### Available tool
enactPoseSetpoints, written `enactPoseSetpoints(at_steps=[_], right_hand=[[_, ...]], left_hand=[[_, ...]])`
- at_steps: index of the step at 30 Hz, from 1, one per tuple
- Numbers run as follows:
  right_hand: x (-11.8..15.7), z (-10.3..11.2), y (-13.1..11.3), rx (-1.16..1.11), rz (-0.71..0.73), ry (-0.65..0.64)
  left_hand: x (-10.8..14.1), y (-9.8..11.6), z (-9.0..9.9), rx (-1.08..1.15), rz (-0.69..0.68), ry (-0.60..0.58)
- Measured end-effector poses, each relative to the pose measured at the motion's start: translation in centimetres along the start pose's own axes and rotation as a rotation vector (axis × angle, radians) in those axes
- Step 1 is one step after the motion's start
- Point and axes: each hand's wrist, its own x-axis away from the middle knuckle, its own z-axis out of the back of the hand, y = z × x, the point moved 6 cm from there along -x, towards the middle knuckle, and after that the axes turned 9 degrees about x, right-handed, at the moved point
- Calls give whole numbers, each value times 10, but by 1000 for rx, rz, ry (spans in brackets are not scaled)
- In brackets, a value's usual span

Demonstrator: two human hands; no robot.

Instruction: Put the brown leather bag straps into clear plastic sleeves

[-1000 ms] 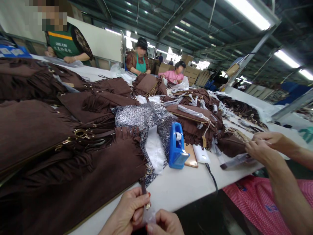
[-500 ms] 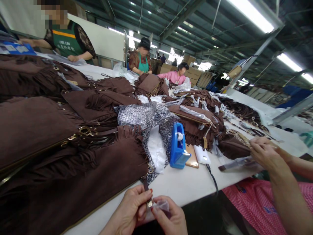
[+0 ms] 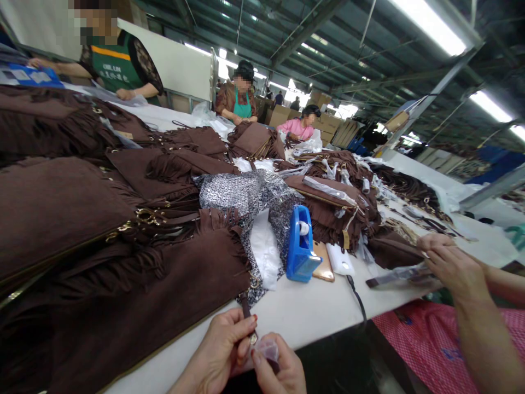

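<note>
At the table's near edge, my left hand pinches a narrow dark brown strap close to a small gold metal fitting. The strap runs up to the corner of a brown fringed bag with a gold zipper, lying flat to the left. Thumb and fingers of my right hand are closed on a clear plastic sleeve, with a dark strip showing inside it. Both hands are nearly touching. A patterned black-and-white plastic sheet lies beyond them.
A blue tape dispenser, a gold phone and a white device with a cable stand right of centre. More fringed bags are heaped across the table. At right, a co-worker's hands hold a plastic-wrapped strap.
My right hand has shifted slightly left and down with the plastic sleeve. My left hand keeps its hold on the strap. The view has turned a little.
</note>
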Motion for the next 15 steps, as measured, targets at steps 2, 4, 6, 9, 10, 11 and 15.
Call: enactPoseSetpoints(at_steps=[2, 4, 6, 9, 10, 11, 15], right_hand=[[2, 4, 2, -10, -16, 30], [3, 7, 7, -75, -75, 44], [4, 9, 12, -140, -157, 23], [4, 5, 14, -187, -206, -54], [4, 4, 14, -185, -199, -73], [4, 3, 13, -178, -190, -84], [2, 1, 15, -141, -202, -75]], left_hand=[[0, 3, -1, -18, -3, -7], [0, 6, -2, -44, -12, -10], [0, 8, -3, -58, -26, -17], [2, 7, -6, -59, -43, -45], [2, 6, -7, -59, -44, -61], [2, 5, -8, -54, -44, -77], [1, 2, -9, -43, -53, -85]])
